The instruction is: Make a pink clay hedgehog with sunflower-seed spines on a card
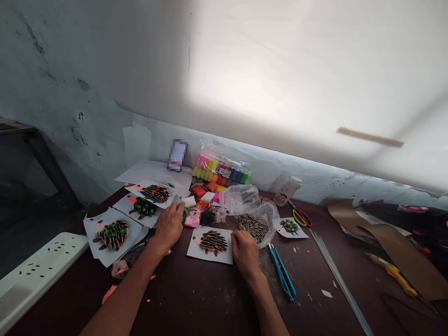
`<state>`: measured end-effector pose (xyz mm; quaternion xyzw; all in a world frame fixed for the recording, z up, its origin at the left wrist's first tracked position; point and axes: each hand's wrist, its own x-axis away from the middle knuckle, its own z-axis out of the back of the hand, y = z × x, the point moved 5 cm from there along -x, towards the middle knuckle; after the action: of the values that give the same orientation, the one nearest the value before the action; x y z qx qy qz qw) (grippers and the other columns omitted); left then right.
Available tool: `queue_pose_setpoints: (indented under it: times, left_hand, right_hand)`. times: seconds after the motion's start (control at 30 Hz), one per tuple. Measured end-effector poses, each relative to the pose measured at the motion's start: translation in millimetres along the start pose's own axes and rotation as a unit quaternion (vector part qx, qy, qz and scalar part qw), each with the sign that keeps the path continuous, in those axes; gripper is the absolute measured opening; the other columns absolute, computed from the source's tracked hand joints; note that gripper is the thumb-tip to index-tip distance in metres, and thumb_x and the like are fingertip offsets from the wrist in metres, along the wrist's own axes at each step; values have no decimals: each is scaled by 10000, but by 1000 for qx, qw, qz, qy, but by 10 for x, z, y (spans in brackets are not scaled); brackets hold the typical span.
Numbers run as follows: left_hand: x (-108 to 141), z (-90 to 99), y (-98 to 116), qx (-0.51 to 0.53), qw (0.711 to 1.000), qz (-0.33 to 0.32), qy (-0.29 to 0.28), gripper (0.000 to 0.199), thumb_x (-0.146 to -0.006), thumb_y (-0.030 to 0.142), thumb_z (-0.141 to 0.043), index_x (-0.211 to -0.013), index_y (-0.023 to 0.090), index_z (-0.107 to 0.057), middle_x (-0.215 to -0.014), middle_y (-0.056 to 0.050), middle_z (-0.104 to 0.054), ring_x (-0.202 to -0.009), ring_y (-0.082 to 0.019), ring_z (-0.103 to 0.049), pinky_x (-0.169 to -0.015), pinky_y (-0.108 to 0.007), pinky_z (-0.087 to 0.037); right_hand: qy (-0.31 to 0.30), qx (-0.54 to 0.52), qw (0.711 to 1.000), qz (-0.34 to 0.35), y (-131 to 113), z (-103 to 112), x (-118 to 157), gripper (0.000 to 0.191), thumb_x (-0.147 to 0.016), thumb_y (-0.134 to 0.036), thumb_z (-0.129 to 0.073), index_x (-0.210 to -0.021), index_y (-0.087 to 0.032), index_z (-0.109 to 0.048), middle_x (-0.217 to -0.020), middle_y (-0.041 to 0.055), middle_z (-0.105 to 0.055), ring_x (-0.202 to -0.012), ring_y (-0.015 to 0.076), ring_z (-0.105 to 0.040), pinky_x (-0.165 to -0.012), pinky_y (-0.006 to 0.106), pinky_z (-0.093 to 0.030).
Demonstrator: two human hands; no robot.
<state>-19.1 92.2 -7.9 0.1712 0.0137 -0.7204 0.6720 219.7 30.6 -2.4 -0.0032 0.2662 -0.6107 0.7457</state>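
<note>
A white card (192, 249) lies in front of me, bearing a hedgehog (213, 241) with a pale clay face and rows of striped seed spines. My right hand (246, 252) rests at the card's right edge, fingers curled together; what they hold, if anything, is hidden. Beyond the card's upper left corner, my left hand (170, 225) reaches among clay packets, its fingers closed at a bit of green clay (185, 213). Pink clay (192, 218) sits just right of those fingertips. Striped seeds (252, 227) spill from a clear plastic bag (271, 219) behind my right hand.
Finished-looking hedgehog cards (111, 235) lie at left, near a white power strip (42, 280). A pack of coloured clay (222, 172) and a phone (177, 155) stand by the wall. Rightward are a blue cutter (282, 272), scissors (301, 218), glue sticks (341, 282) and a yellow glue gun (394, 274).
</note>
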Motion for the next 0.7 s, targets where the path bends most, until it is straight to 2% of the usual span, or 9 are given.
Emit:
queue_pose_setpoints:
  times: [0.07,0.17,0.3,0.4,0.47,0.53,0.57,0.63,0.7]
  left_hand:
    - [5,8,-4,-18,1000,11,-7,458,-841,42,-296,-1212,126,-551,-983,-125,-636,-879,-235,-624,-737,-306,-471]
    - [5,61,6,-20,999,28,7,408,-853,73,-301,-1156,130,-568,-956,-115,-637,-829,-222,-625,-676,-286,-456]
    - [-8,213,35,20,998,20,62,282,-855,144,-358,-969,147,-616,-915,-113,-634,-846,-241,-613,-676,-303,-448]
    - [-27,346,20,92,988,1,124,189,-832,209,-419,-812,164,-602,-855,-108,-623,-874,-254,-594,-743,-330,-448]
    - [-50,367,-34,209,969,22,129,168,-812,280,-451,-763,173,-571,-796,-83,-618,-800,-235,-595,-708,-326,-454]
    - [-77,272,-64,377,922,64,63,215,-788,383,-483,-746,181,-543,-686,-35,-600,-658,-195,-586,-610,-297,-452]
    - [-83,191,-41,466,881,82,7,256,-768,436,-499,-745,183,-534,-634,-12,-587,-597,-179,-576,-560,-282,-446]
    - [-77,58,50,596,794,94,-69,316,-703,484,-562,-779,178,-536,-665,-9,-622,-611,-176,-601,-570,-283,-471]
    - [-60,-54,142,650,745,95,-118,359,-659,491,-619,-804,170,-549,-714,-24,-657,-690,-193,-633,-631,-300,-499]
  right_hand:
    - [-2,0,1000,0,-1,-3,0,195,-899,-160,-457,-802,-174,-626,-785,45,-645,-772,178,-561,-709,259,-358]
    - [-1,0,1000,0,3,-7,-2,186,-896,-158,-467,-804,-174,-627,-793,47,-647,-779,180,-562,-713,258,-358]
    - [-1,-3,1000,-2,13,-15,-2,179,-895,-162,-472,-809,-171,-628,-791,49,-644,-779,180,-563,-715,258,-360]
    - [-1,-9,1000,0,16,-18,1,184,-895,-161,-466,-806,-171,-627,-791,49,-644,-782,180,-564,-711,258,-363]
    - [3,-14,1000,2,15,-17,2,194,-896,-160,-458,-803,-174,-627,-788,46,-644,-779,177,-564,-708,257,-363]
    - [7,-14,1000,6,12,-16,3,205,-900,-161,-446,-803,-179,-626,-782,44,-642,-773,176,-562,-706,258,-364]
    - [9,-11,1000,7,10,-15,3,211,-901,-163,-441,-802,-180,-626,-778,43,-639,-770,176,-560,-706,260,-364]
    - [13,-8,1000,8,7,-11,3,215,-905,-171,-436,-801,-182,-624,-775,44,-634,-768,177,-556,-707,263,-366]
    - [18,-10,1000,7,5,-3,1,216,-909,-179,-434,-804,-183,-623,-776,45,-630,-772,176,-553,-713,265,-370]
